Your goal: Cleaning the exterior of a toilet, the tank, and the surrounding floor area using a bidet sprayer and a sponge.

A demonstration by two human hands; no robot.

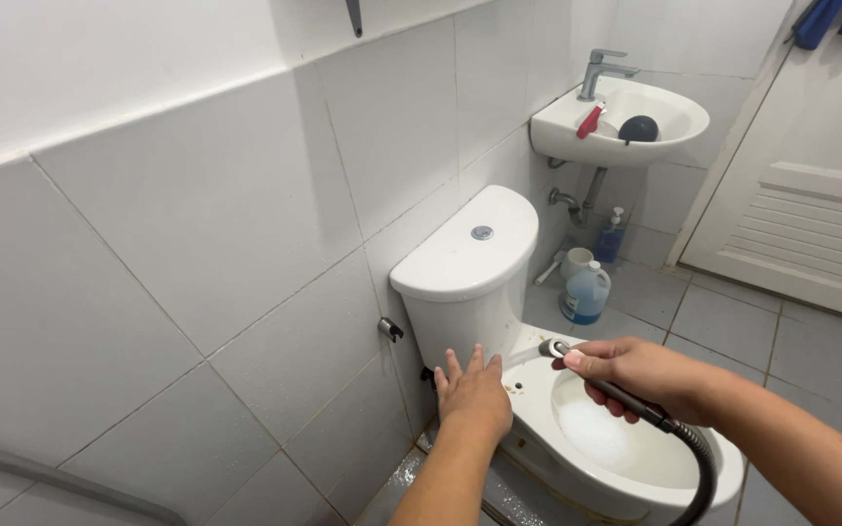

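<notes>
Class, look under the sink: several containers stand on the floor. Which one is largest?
The blue jug with the white cap, standing closest to the toilet. The slim pump bottle by the wall and the white cup beside it are clearly smaller.

One white ceramic toilet, one white wall-mounted sink, one chrome faucet, two blue plastic bottles, one white mug, one metal spray hose, two hands.
</notes>
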